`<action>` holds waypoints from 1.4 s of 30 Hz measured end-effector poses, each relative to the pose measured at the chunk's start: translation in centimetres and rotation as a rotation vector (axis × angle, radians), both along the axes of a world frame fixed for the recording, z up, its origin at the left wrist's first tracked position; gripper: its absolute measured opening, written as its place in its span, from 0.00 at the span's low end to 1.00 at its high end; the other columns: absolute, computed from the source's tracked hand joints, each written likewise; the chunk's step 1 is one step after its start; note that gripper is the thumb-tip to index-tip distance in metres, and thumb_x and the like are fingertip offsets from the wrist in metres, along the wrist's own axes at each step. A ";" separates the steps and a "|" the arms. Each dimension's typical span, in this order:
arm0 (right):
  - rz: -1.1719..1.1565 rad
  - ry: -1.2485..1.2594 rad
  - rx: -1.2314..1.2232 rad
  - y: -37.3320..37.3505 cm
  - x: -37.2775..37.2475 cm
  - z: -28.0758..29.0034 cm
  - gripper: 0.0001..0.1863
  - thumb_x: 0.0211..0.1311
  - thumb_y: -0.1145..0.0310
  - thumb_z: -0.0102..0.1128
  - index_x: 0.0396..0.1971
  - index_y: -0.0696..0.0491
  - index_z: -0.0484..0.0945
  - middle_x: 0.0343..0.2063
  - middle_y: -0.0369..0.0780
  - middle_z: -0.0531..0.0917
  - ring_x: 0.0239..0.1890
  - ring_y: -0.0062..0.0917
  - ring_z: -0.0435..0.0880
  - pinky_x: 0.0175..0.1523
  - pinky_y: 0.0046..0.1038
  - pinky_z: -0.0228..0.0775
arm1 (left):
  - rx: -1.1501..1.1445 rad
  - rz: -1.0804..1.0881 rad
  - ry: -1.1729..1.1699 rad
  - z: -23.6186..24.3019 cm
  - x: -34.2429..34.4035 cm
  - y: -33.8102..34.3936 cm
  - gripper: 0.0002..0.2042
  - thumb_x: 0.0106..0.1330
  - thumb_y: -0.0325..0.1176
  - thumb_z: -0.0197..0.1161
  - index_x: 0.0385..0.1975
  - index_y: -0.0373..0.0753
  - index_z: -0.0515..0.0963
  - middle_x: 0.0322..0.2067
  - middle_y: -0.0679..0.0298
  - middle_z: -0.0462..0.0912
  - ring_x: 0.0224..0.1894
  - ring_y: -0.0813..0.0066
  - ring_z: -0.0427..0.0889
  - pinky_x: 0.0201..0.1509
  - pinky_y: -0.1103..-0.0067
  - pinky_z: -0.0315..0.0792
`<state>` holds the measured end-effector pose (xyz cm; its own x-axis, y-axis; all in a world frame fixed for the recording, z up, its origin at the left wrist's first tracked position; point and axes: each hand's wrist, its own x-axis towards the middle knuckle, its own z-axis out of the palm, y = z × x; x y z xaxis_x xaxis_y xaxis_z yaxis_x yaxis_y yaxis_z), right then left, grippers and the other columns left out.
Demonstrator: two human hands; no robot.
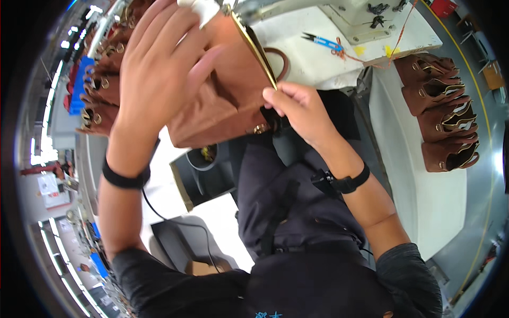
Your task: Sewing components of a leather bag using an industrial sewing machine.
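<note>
A brown handbag (pixel 233 87) is tilted across the edge of the white worktable, above my lap. My right hand (pixel 299 108) pinches the end of the gold-toned zipper (pixel 260 50) along the bag's mouth, thumb against the fingers. Over the left part of the bag is my left hand (pixel 159 69), its fingers stretched and the thumb apart. Whether its palm presses on the leather is hidden. Beyond its fingertips shows a white piece (pixel 204 9), partly cut off by the view. A brown handle (pixel 280 61) loops out behind the zipper.
Blue thread snips (pixel 324 42) lie on the white worktable (pixel 302 66), beside the sewing machine base (pixel 366 32) and an orange thread. More brown handbags stand in rows at the right (pixel 442 114) and the left (pixel 101 98). A dark bin (pixel 204 159) sits below.
</note>
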<state>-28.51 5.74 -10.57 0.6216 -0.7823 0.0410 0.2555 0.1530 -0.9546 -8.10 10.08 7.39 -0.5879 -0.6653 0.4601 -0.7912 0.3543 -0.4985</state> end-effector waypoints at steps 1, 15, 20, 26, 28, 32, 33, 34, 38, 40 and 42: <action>0.006 -0.019 -0.001 0.0 0.0 0.1 0.17 0.73 0.59 0.63 0.27 0.56 0.82 0.19 0.25 0.70 0.23 0.07 0.64 0.28 0.18 0.56 | -0.019 0.061 0.026 0.4 0.8 1.1 0.11 0.57 0.29 0.74 0.36 0.36 0.81 0.38 0.59 0.83 0.44 0.55 0.84 0.65 0.59 0.73; -0.002 -0.499 0.420 2.6 1.9 2.1 0.18 0.75 0.67 0.59 0.21 0.53 0.74 0.19 0.30 0.71 0.23 0.11 0.67 0.36 0.18 0.65 | 0.288 0.390 0.355 -5.9 -4.8 3.1 0.22 0.74 0.39 0.57 0.65 0.36 0.74 0.62 0.55 0.79 0.64 0.62 0.77 0.74 0.61 0.56; -0.009 -0.427 0.382 2.5 1.5 2.3 0.17 0.75 0.65 0.59 0.22 0.53 0.76 0.19 0.30 0.73 0.23 0.10 0.67 0.32 0.18 0.60 | 0.300 0.438 0.401 -6.3 -5.1 1.9 0.24 0.76 0.42 0.54 0.68 0.38 0.71 0.66 0.57 0.76 0.66 0.64 0.75 0.75 0.62 0.53; 0.013 -0.300 0.248 2.3 0.8 2.9 0.16 0.76 0.65 0.58 0.26 0.56 0.78 0.19 0.30 0.73 0.22 0.10 0.67 0.29 0.18 0.59 | 0.346 0.470 0.424 -5.7 -4.7 2.1 0.25 0.73 0.43 0.58 0.67 0.38 0.73 0.64 0.59 0.77 0.65 0.65 0.75 0.77 0.62 0.48; 0.016 -0.294 0.225 2.2 0.8 3.1 0.15 0.76 0.66 0.57 0.27 0.57 0.79 0.19 0.30 0.73 0.23 0.10 0.68 0.29 0.18 0.60 | 0.355 0.477 0.438 -5.6 -4.7 1.9 0.25 0.73 0.42 0.56 0.67 0.39 0.73 0.65 0.60 0.76 0.67 0.65 0.74 0.77 0.62 0.47; 0.033 -0.296 0.174 1.8 0.8 3.2 0.14 0.76 0.68 0.57 0.28 0.57 0.78 0.19 0.30 0.74 0.23 0.09 0.68 0.29 0.17 0.61 | 0.372 0.482 0.452 -5.5 -4.6 1.6 0.24 0.73 0.41 0.54 0.67 0.39 0.73 0.66 0.60 0.76 0.67 0.64 0.73 0.77 0.63 0.46; 0.028 -0.305 0.181 1.7 0.8 3.3 0.14 0.76 0.68 0.56 0.27 0.57 0.78 0.20 0.30 0.74 0.23 0.09 0.68 0.29 0.17 0.61 | 0.369 0.474 0.461 -5.4 -4.5 1.5 0.24 0.73 0.41 0.55 0.66 0.39 0.74 0.65 0.60 0.76 0.67 0.64 0.74 0.77 0.63 0.46; 0.031 -0.339 0.179 1.5 0.8 3.3 0.14 0.76 0.69 0.56 0.26 0.57 0.77 0.20 0.30 0.74 0.23 0.09 0.67 0.30 0.17 0.61 | 0.370 0.469 0.459 -5.5 -4.4 1.3 0.24 0.73 0.41 0.56 0.66 0.38 0.74 0.65 0.59 0.77 0.67 0.64 0.74 0.77 0.63 0.46; 0.043 -0.310 0.201 0.5 1.4 3.2 0.16 0.77 0.69 0.56 0.25 0.56 0.75 0.20 0.30 0.74 0.23 0.09 0.67 0.30 0.17 0.61 | 0.366 0.464 0.490 -5.6 -3.6 0.3 0.24 0.72 0.40 0.57 0.66 0.38 0.75 0.64 0.59 0.78 0.66 0.63 0.75 0.78 0.62 0.46; 0.040 -0.336 0.199 0.1 1.9 3.0 0.16 0.77 0.69 0.56 0.24 0.55 0.74 0.20 0.30 0.73 0.23 0.09 0.66 0.29 0.18 0.60 | 0.357 0.451 0.480 -5.7 -3.3 -0.3 0.24 0.72 0.40 0.57 0.66 0.38 0.75 0.64 0.58 0.78 0.66 0.62 0.75 0.78 0.62 0.46; 0.028 -0.330 0.185 -0.3 2.2 2.9 0.17 0.77 0.69 0.56 0.23 0.55 0.73 0.20 0.30 0.73 0.23 0.09 0.66 0.29 0.17 0.60 | 0.339 0.439 0.488 -5.8 -2.8 -0.8 0.24 0.72 0.40 0.58 0.65 0.38 0.75 0.63 0.58 0.79 0.65 0.62 0.75 0.77 0.62 0.47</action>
<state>-26.27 5.45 -7.67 0.6195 -0.7783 0.1023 0.5382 0.3262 -0.7772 -10.93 9.27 1.62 -0.0158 -0.9443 0.3286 -0.9993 0.0260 0.0268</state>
